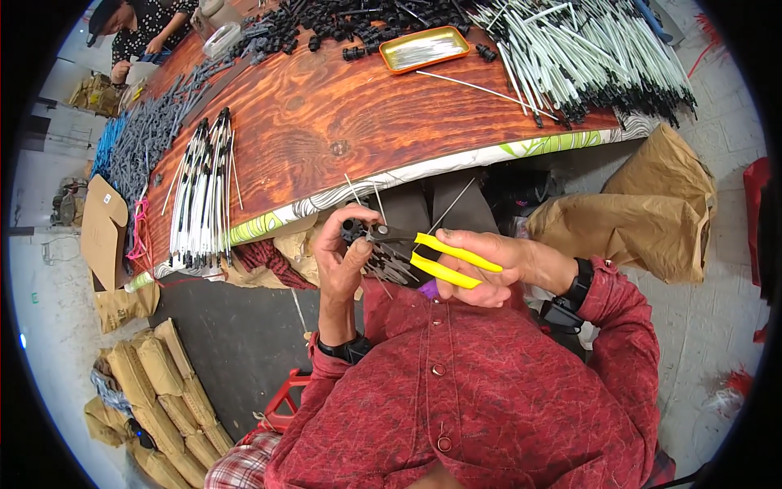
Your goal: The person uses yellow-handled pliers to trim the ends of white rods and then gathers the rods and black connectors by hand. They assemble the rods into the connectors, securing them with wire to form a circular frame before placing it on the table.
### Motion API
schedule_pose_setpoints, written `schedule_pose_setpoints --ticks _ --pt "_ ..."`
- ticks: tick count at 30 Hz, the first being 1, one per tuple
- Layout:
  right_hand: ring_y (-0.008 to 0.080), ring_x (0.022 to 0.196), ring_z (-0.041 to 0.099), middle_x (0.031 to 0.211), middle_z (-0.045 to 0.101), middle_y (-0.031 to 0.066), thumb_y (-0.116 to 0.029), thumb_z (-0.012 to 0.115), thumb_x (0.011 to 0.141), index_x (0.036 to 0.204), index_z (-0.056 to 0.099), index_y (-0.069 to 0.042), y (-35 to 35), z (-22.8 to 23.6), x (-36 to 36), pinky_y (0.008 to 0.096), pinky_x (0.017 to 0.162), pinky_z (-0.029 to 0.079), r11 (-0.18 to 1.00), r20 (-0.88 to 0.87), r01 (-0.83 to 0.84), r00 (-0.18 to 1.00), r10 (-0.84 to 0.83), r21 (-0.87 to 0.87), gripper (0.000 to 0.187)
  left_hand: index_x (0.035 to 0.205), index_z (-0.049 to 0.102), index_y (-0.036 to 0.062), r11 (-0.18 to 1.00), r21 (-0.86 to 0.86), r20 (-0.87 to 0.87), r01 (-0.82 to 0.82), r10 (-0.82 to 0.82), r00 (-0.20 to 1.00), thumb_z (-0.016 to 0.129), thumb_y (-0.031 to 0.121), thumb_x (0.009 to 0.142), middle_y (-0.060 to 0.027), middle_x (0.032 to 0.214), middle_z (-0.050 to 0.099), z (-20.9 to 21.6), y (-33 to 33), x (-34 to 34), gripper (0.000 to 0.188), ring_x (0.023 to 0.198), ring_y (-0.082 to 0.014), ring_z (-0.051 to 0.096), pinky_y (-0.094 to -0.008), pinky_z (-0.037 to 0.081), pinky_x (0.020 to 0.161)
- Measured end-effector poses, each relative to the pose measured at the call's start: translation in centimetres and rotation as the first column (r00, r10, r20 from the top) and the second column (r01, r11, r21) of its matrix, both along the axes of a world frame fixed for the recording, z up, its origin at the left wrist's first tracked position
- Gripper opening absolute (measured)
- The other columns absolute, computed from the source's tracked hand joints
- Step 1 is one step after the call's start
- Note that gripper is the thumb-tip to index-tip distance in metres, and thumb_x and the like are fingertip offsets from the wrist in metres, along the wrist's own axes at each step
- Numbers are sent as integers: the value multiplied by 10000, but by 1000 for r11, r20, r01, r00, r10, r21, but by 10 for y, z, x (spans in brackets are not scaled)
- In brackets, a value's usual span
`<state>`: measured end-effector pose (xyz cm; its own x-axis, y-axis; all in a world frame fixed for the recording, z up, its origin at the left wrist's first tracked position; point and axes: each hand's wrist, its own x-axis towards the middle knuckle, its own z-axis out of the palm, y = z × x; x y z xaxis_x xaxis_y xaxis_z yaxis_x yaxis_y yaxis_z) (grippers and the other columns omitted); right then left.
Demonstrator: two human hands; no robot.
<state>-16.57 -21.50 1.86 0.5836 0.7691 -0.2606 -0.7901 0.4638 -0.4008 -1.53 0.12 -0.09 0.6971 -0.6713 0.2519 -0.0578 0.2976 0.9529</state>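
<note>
In front of my body, my left hand is closed around a black plastic hub with thin metal rods sticking out of it in several directions. My right hand grips pliers with yellow handles. The handles are spread apart a little, and the dark metal jaws reach to the hub beside my left thumb and fingers. Whether the jaws pinch a rod cannot be made out. More grey rods hang below the jaws, between my two hands.
The wooden table ahead bears white rods with black tips, a smaller bundle, an orange-rimmed tray of thin pins, black plastic parts and grey parts. A brown paper bag stands right. Another person works far left.
</note>
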Motion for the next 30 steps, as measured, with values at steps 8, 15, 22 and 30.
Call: schedule_pose_setpoints --ticks 8,15,22,30 --pt "189 577 590 670 561 67 -700 416 978 1102 624 -3 6 32 -9 326 447 457 455 681 607 732 -1 -652 738 1086 616 -14 998 36 40 -58 57 998 754 427 877 -126 1008 619 2 -1 4 508 929 -211 618 -320 481 829" --pt "186 532 592 681 595 79 -632 442 1002 1179 609 11 -28 40 -2 305 451 457 847 347 185 938 -1 -499 688 1077 626 -15 995 63 52 -81 78 996 745 461 877 -126 1009 624 7 0 -3 530 932 -213 618 -321 474 834" --pt "186 452 550 656 603 80 -562 418 1039 1222 597 -3 -33 11 -1 293 446 450 995 73 -94 993 95 -19 615 1083 628 -19 995 30 87 91 -93 992 752 501 861 -124 1015 612 1 3 5 579 937 -219 620 -331 476 838" --pt "206 599 636 700 638 99 -386 681 925 1225 587 -20 -7 75 -1 346 543 504 193 629 603 697 343 -774 483 1052 652 -19 999 -22 -2 31 -31 1000 742 470 875 -126 1014 641 -2 -1 4 527 958 -207 598 -321 445 866"
